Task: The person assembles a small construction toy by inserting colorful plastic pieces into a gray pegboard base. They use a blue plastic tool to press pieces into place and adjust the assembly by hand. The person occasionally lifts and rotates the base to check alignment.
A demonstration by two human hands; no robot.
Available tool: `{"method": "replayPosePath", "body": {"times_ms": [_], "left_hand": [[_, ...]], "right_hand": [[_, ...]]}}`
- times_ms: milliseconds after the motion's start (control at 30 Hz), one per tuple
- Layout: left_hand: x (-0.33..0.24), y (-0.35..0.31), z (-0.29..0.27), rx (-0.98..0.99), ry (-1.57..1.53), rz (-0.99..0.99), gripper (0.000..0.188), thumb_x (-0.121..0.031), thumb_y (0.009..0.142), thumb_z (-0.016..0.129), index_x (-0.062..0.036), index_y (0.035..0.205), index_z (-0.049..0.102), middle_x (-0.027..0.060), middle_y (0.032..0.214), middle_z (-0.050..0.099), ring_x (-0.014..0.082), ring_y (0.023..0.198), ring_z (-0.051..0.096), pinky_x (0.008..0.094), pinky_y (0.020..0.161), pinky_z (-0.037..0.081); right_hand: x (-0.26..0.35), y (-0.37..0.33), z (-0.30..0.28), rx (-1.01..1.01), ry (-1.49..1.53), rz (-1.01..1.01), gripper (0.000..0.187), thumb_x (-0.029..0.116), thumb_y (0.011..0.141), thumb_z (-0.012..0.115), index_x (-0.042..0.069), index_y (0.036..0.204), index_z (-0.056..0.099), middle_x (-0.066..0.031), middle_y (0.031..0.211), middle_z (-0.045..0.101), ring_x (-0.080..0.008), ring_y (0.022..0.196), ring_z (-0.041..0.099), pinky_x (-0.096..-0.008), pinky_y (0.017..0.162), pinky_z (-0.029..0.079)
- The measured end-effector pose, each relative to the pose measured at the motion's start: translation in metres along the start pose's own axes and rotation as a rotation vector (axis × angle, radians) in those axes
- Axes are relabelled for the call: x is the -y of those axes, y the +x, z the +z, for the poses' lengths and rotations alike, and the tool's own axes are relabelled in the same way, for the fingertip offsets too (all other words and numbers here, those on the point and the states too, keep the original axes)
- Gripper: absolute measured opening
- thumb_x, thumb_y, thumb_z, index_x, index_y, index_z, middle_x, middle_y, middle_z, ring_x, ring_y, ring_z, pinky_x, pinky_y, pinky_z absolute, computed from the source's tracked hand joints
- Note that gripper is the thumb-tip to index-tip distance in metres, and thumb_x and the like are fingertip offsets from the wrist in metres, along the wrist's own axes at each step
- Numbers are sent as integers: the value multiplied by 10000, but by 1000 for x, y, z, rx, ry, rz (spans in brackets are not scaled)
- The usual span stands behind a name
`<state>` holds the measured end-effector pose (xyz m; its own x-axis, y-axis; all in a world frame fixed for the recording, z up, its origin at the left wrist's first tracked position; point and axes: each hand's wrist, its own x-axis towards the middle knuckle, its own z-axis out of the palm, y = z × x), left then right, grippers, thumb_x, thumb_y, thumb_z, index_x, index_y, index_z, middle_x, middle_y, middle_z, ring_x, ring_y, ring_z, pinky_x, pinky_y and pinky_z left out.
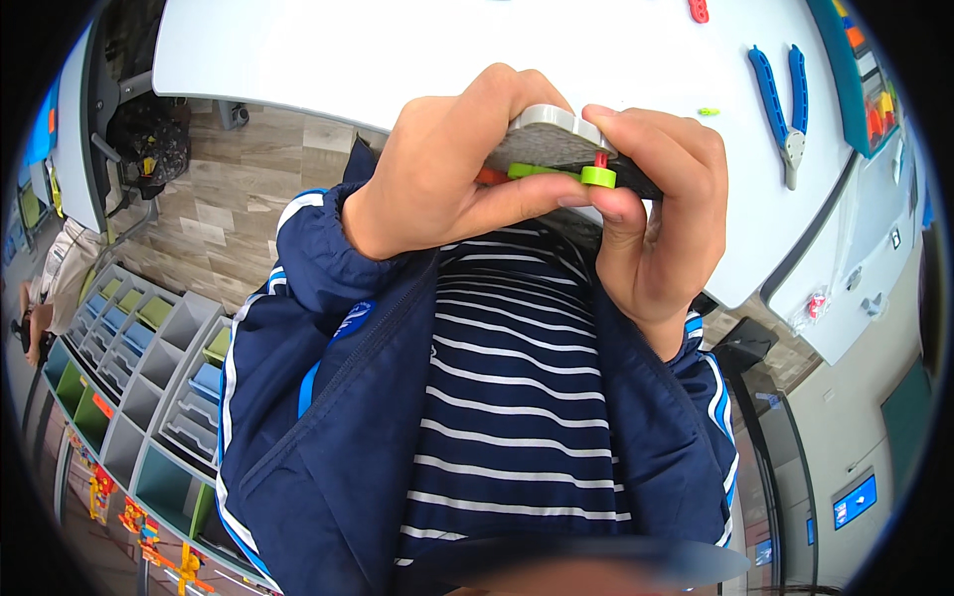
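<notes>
Both hands are raised over the near edge of the white table, in front of my chest. My left hand is closed around a grey plastic piece with a rounded edge. Its thumb lies along the underside, by a light-green part. At the right end of the piece, a red pin sticks down into a small light-green cap. My right hand pinches this end, forefinger on top of the grey piece and thumb below against the cap. A dark part behind is mostly hidden by the fingers.
Blue-handled pliers lie on the white table at the right, near a small yellow-green piece. A red piece is at the far edge. A teal tray of coloured parts stands far right. Storage bins are at left.
</notes>
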<state>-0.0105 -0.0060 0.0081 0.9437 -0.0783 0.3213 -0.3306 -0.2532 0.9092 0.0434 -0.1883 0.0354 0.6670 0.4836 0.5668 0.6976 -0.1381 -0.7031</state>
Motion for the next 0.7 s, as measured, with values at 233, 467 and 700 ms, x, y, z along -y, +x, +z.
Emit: {"method": "replayPosePath", "body": {"times_ms": [233,467,700], "left_hand": [[5,-1,5,-18,-45,83,562,-313,850,876,-10,1202,561,93,979,721,245,712,728,305,617,571],[6,6,3,-12,66,260,612,-244,843,889,0,1284,541,133,1106,729,258,898,757,328,758,611],[14,3,6,-106,-135,250,646,-275,887,858,16,1335,496,142,1094,703,198,868,706,288,733,567]], "right_hand": [[5,-4,-6,69,7,62,420,150,854,788,-44,1204,663,-157,1035,635,-240,828,607,-324,656,513],[3,-4,-8,70,81,94,457,192,832,812,-22,1208,667,-161,1061,625,-256,871,611,-333,700,522],[-1,1,-23,265,170,221,449,213,891,805,-28,1220,619,-172,1151,643,-241,1012,627,-329,876,512]]}}
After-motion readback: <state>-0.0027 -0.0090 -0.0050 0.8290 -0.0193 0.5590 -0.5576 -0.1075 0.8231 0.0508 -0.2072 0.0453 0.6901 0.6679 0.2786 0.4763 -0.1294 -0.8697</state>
